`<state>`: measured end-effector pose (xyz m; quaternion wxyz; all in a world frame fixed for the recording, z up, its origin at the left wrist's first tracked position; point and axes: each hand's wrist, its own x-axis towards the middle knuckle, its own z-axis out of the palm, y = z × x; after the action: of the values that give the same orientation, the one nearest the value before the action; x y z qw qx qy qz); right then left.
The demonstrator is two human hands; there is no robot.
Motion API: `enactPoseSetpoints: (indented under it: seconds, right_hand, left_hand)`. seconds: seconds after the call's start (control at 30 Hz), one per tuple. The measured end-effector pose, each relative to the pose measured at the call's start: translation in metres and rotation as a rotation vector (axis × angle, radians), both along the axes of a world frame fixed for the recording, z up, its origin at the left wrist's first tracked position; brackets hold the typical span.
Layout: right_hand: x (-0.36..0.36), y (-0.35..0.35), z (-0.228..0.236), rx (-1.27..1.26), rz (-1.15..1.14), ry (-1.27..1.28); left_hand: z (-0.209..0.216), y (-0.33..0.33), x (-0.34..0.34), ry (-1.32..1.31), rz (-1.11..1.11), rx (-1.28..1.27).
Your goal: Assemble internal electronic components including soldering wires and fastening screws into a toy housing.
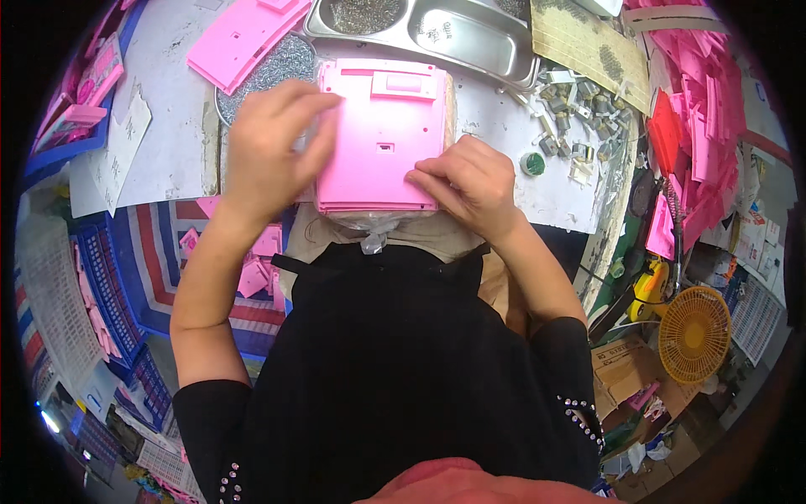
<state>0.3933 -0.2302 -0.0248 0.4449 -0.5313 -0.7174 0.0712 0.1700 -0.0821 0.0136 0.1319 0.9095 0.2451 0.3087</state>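
Observation:
A flat pink plastic panel (361,126), stacked on at least one more pink piece, lies in front of me on a padded block. It has a small rectangular cutout near its middle, small holes near its corners and a raised rectangular part at the top. My left hand (273,143) hovers over the panel's left edge, thumb and forefinger curled together near the upper left hole. At the lower right, my right hand (474,181) has its thumb and forefinger pinched close above the panel. Anything between either hand's fingertips is too small to make out.
Behind my left hand stands a round dish of small metal screws (277,71), partly under more pink panels (239,42). A steel compartment tray (470,42) sits at the back. Small metal parts (588,113) and a green round piece (532,164) lie to the right, beside heaped pink parts (705,143).

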Motion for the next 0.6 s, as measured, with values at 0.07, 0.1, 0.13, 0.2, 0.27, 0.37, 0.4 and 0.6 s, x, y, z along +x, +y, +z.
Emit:
enactPoseSetpoints:
  seconds: [0.07,0.1,0.13,0.2,0.27,0.37,0.4,0.6]
  right_hand:
    - [0.002,0.003,-0.002,0.029,0.034,-0.036]
    - [0.003,0.004,-0.002,0.045,0.052,-0.053]
    - [0.005,0.006,-0.002,0.045,0.076,-0.059]
    - [0.008,0.009,-0.001,0.044,0.121,-0.071]
    - [0.012,0.011,-0.002,0.018,0.166,-0.072]
    - [0.015,0.012,0.004,-0.059,0.216,-0.029]
    - [0.017,0.012,0.008,-0.091,0.231,-0.007]
    - [0.080,0.029,0.032,0.164,-0.365,0.112]
  left_hand:
    - [-0.010,0.011,-0.021,0.009,0.123,-0.059]
    - [-0.014,0.017,-0.032,0.039,0.160,-0.057]
    - [-0.020,0.024,-0.041,0.068,0.196,-0.055]
    - [-0.028,0.035,-0.052,0.121,0.252,-0.084]
    - [-0.034,0.043,-0.056,0.169,0.293,-0.146]
    - [-0.036,0.043,-0.054,0.221,0.316,-0.146]
    - [-0.036,0.043,-0.053,0.242,0.329,-0.152]
    - [-0.044,0.050,-0.058,0.297,0.222,-0.066]
